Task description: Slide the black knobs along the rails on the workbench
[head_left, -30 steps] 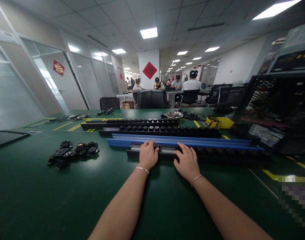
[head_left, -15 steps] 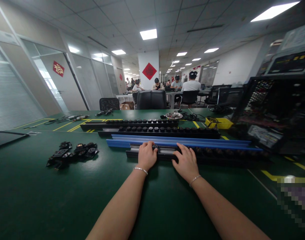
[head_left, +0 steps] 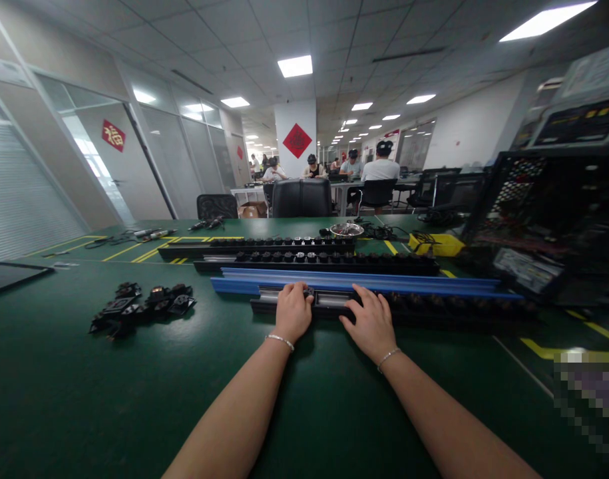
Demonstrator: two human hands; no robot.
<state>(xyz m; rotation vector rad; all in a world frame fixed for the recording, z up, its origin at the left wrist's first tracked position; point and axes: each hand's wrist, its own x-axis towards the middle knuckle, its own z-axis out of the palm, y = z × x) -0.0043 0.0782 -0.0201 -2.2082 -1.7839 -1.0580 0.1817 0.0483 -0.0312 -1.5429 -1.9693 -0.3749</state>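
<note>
Nearest to me lies a long black rail point(head_left: 331, 301) with a silvery channel and a row of small black modules point(head_left: 436, 302) toward its right end. My left hand point(head_left: 293, 313) is closed around a small black module point(head_left: 309, 293) at the channel, its fingers over the top and thumb in front. To the right, my right hand point(head_left: 373, 322) rests on the same rail with fingers and thumb spread apart. Its fingertips reach over the rail's top; what lies under them is hidden. A bare stretch of channel shows between the hands.
A blue rail point(head_left: 234, 283) lies just behind, then two more black rails point(head_left: 214, 266) with modules. Loose black modules point(head_left: 159, 303) are piled at left. Farther back are a metal dish point(head_left: 347, 229) and a yellow bin point(head_left: 448, 246). A black computer case point(head_left: 514, 219) stands at right.
My right thumb has shifted slightly left and away from the rail's channel. The left hand keeps its place on the module. The whole view has moved a little.
</note>
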